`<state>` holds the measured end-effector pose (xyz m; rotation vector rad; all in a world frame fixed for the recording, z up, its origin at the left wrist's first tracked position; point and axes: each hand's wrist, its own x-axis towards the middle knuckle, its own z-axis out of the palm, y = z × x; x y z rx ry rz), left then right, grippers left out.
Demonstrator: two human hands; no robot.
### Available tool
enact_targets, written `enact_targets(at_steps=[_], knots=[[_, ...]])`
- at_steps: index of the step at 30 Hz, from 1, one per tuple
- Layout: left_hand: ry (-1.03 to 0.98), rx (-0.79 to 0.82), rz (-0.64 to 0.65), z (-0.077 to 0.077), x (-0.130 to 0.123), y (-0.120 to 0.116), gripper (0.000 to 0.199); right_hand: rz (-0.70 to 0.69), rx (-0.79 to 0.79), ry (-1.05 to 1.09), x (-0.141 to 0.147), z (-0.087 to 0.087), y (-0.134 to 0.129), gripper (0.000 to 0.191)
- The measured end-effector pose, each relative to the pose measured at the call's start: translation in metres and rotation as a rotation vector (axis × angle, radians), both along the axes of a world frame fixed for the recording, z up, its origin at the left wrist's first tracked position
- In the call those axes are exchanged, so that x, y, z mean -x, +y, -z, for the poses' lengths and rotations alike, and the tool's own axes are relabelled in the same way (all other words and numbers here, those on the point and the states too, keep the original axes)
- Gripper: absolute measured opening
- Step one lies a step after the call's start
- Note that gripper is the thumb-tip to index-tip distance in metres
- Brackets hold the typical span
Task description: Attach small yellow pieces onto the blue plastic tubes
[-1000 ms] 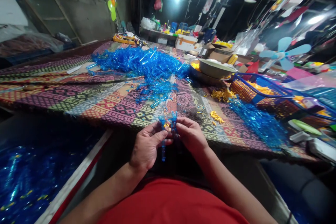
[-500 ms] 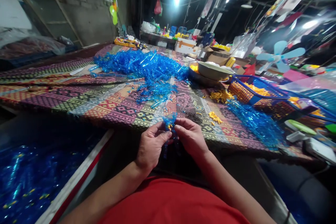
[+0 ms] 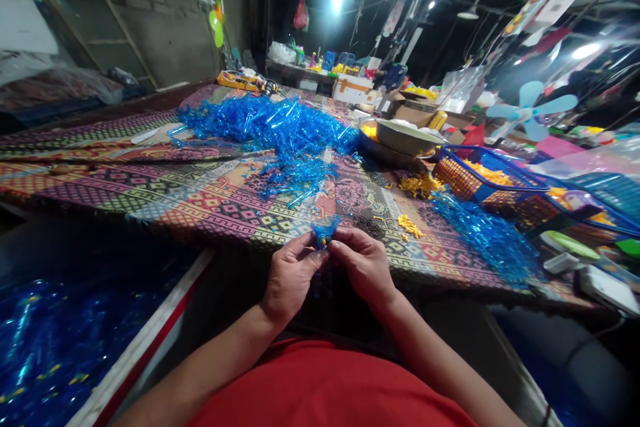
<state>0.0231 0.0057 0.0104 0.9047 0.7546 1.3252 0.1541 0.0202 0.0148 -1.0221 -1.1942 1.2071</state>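
A small translucent blue plastic piece [image 3: 325,229] with a bit of yellow in it is pinched between my two hands at the table's front edge. My left hand [image 3: 293,273] grips it from the left between thumb and fingers. From the right, my right hand [image 3: 365,263] closes thumb and fingertips on the same piece. Its lower part hangs below my fingers in shadow and is hard to make out. Just beyond lie small dark bits [image 3: 369,225] and a little pile of yellow pieces [image 3: 410,225].
A big heap of blue plastic pieces [image 3: 270,121] covers the table's middle. At right are another blue pile [image 3: 483,237], stacked metal bowls [image 3: 407,137], a blue basket [image 3: 493,177] of yellow pieces and a fan [image 3: 533,109]. A container with blue pieces [image 3: 45,340] stands low at left.
My right fingertips have shifted slightly left, closer to the left thumb. The yellow bit shows less between my fingers, and the hanging blue part has drawn together.
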Motion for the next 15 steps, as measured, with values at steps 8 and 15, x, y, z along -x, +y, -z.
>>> enact_targets(at_steps=[8, 15], knots=[[0.16, -0.09, -0.02, 0.001, 0.004, 0.004, 0.026, 0.015, 0.076, 0.082, 0.005, 0.007, 0.003, 0.016], [-0.008, 0.116, 0.146, 0.015, 0.004, -0.003, 0.035, -0.144, 0.11, 0.177, 0.012, 0.008, 0.0, 0.023]])
